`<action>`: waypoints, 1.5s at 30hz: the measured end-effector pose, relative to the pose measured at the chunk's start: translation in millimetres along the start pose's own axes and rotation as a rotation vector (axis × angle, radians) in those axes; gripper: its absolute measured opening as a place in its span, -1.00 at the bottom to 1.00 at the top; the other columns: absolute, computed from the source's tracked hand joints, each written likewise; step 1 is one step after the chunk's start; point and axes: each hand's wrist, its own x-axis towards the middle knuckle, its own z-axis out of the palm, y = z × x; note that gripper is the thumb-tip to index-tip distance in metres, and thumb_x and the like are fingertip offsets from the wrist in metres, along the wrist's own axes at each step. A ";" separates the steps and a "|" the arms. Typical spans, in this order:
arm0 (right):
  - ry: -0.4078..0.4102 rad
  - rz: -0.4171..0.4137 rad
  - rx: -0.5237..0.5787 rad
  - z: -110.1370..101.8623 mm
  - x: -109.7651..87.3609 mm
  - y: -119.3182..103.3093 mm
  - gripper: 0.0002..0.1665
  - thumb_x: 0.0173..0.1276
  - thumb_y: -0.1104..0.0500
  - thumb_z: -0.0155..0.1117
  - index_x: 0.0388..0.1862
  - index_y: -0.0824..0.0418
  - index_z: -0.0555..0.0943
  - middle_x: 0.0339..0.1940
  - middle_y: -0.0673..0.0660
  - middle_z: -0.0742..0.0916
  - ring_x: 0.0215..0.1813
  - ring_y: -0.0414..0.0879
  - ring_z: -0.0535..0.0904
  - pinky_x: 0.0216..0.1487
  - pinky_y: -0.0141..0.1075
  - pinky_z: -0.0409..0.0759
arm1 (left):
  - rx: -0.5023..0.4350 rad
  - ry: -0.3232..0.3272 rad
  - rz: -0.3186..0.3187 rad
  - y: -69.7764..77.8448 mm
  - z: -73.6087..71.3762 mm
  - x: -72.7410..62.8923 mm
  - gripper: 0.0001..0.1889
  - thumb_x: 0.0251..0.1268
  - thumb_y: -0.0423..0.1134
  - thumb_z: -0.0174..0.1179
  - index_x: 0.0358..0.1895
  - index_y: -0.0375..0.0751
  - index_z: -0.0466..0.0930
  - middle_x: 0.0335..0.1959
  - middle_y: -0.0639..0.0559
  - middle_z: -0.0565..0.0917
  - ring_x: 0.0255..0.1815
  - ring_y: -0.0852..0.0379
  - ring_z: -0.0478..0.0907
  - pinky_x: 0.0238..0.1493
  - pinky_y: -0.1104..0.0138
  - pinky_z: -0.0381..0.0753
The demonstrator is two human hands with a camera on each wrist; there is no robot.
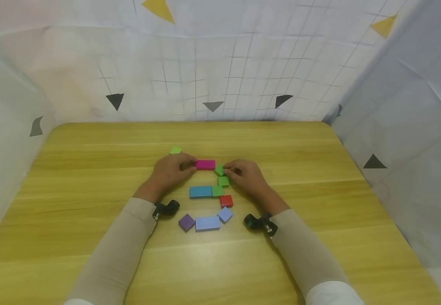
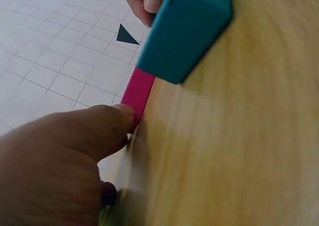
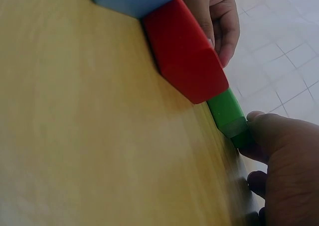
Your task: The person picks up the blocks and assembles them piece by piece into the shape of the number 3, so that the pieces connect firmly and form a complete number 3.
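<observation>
In the head view my left hand point(image 1: 169, 171) holds the left end of a magenta block point(image 1: 206, 164) between thumb and fingers. The left wrist view shows the thumb against that block's end, with a teal block point(image 2: 189, 32) large in front. Across from it, my right hand point(image 1: 249, 176) pinches a small green block point(image 1: 219, 170), turned at an angle by the magenta block's right end. Just below lies a second green block point(image 1: 223, 181). A long blue block point(image 1: 200, 192) and a third green block point(image 1: 217, 191) sit end to end, with a red block point(image 1: 226, 201) at their lower right.
Nearer the person, a long light-blue block point(image 1: 207, 223) lies between a tilted purple block point(image 1: 186, 222) and a tilted small light-blue block point(image 1: 225, 214). A light-green block point(image 1: 175, 150) is partly hidden behind the left hand. White cloth point(image 1: 213, 76) hangs beyond the wooden table point(image 1: 205, 275).
</observation>
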 end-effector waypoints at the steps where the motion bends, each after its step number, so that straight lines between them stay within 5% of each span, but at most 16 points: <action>1: -0.002 0.002 0.000 0.1 -0.1 0.1 -0.82 0.37 0.13 0.37 -0.12 0.15 0.77 -0.20 0.04 0.81 -0.17 -0.10 0.69 -0.08 -0.17 0.66 | 0.001 0.000 -0.001 -0.1 0.1 -0.1 -0.69 0.36 0.07 0.24 0.10 0.20 0.68 0.13 0.21 0.68 0.22 0.08 0.55 0.27 0.04 0.47; 36: -0.021 0.052 0.007 0.7 -0.7 -0.5 -0.82 0.38 0.11 0.36 -0.11 0.12 0.77 -0.19 0.01 0.80 -0.14 -0.12 0.69 -0.06 -0.18 0.65 | 0.009 -0.022 -0.018 1.5 0.1 0.1 -0.68 0.36 0.11 0.22 0.12 0.23 0.67 0.14 0.23 0.67 0.22 0.09 0.55 0.26 0.03 0.47; 45: -0.019 0.042 0.024 1.6 -0.5 2.0 -0.82 0.38 0.11 0.36 -0.10 0.12 0.77 -0.19 0.00 0.80 -0.14 -0.13 0.68 -0.05 -0.17 0.65 | 0.012 -0.021 -0.033 0.8 0.9 0.1 -0.68 0.35 0.12 0.23 0.12 0.28 0.66 0.05 0.26 0.68 -0.14 0.15 0.54 -0.03 0.14 0.53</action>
